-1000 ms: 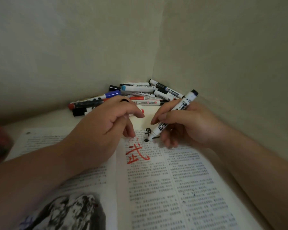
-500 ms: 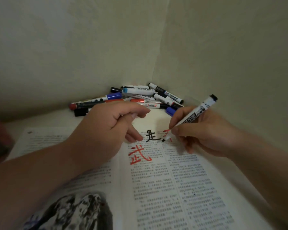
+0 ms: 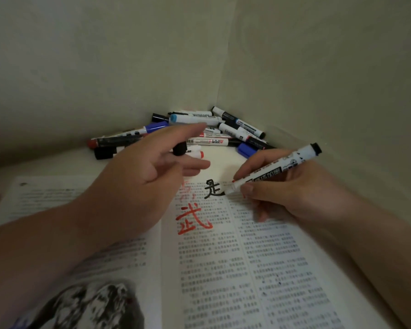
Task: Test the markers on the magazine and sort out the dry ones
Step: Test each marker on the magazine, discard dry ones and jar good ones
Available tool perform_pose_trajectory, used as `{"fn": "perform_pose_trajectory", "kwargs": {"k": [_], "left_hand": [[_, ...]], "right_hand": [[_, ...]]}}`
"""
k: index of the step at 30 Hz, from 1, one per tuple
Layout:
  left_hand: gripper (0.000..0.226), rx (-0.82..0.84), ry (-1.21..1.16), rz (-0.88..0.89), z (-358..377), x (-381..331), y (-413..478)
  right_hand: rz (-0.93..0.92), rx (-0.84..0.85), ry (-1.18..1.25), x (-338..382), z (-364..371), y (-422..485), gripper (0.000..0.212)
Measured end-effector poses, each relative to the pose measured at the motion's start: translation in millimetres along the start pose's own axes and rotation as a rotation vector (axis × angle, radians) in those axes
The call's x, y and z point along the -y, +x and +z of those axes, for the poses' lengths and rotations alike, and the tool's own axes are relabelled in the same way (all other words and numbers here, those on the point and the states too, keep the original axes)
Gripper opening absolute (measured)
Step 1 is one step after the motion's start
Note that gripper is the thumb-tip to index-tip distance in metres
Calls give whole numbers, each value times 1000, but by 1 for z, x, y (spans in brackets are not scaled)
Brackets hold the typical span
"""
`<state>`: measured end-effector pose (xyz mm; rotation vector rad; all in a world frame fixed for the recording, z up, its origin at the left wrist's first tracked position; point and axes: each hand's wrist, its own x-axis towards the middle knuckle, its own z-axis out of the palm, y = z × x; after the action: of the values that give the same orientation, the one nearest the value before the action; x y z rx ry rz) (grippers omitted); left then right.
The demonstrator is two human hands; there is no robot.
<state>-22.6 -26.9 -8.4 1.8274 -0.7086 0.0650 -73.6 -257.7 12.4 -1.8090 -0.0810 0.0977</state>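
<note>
The right hand (image 3: 301, 193) holds the marker under test (image 3: 275, 172) at centre right of the frame. Its grip is clamped on the barrel near the nib, between thumb and forefinger, and the black-ended tail points to the upper right. The nib meets the magazine (image 3: 247, 269) at the top of the right-hand page, just beside a black character (image 3: 212, 189). A larger red character (image 3: 192, 220) lies below and to the left of it.

The left hand (image 3: 138, 184) hovers over the fold at centre, forefinger stretched toward the pile of markers (image 3: 199, 119) in the wall corner at upper centre. A black cap (image 3: 179, 148) seems pinched among its fingers, though blur makes that grip hard to read.

The step in hand looks like the writing test itself. To do it well, draw one slow stroke on bare margin rather than over print or ink already there, so a faint line cannot pass for a good one. Light, even pressure with the barrel tilted should show whether ink flows; pressing hard would only crush the nib. The black mark beside the nib suggests this marker writes, so it likely belongs with the good ones.

The left hand would serve better flat on the page, to stop it lifting at the fold. The cap should go back on promptly before the marker is set down, well apart from the untested pile.
</note>
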Motion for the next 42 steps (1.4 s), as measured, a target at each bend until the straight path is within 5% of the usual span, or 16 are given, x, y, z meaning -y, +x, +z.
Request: {"fn": "perform_pose_trajectory", "kwargs": {"k": [10,15,19,29,42], "left_hand": [[63,35,76,-21,-1,0,1],[32,-10,-39,27,-1,0,2],[27,-42,29,80,0,3,5],[48,-10,198,59,-5,2,3],[33,-1,101,67,-3,7,5]], "right_hand": [[-31,-79,-135,-5,4,4,14],[-30,-78,-141,-5,5,5,8],[-26,-58,-189,-7,5,5,9],[-36,-36,-122,-8,3,6,7],[-25,-95,-240,-12,-2,10,12]]}}
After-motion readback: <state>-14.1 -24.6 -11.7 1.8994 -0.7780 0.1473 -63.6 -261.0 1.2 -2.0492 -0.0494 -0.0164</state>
